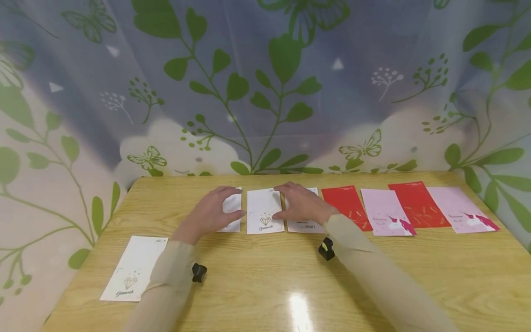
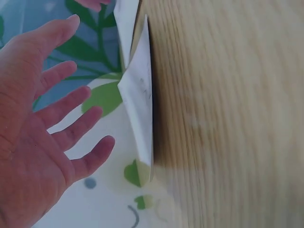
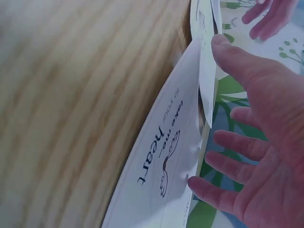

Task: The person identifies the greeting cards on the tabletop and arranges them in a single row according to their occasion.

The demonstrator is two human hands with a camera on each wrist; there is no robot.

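Note:
In the head view, a white card with a gold diamond print [image 1: 256,205] lies between my two hands in a row on the table. My left hand [image 1: 210,213] is over the white card on its left [image 1: 234,203], partly covering it, with fingers spread and nothing in them. Over another white card with "heart" lettering [image 1: 302,227], my right hand [image 1: 304,204] is spread too, its thumb and fingertips overlapping the diamond card's right edge. The left wrist view shows the loose left fingers [image 2: 71,104] beside a white card [image 2: 138,97]. From the right wrist, the heart card [image 3: 159,156] shows below the relaxed fingers.
Rightward along the row lie a red card [image 1: 346,203], a pink unicorn card [image 1: 386,210], a second red card [image 1: 416,203] and another pink one [image 1: 456,207]. A separate white diamond card [image 1: 134,263] is at the front left. A patterned curtain [image 1: 265,92] hangs behind the wooden table [image 1: 257,276].

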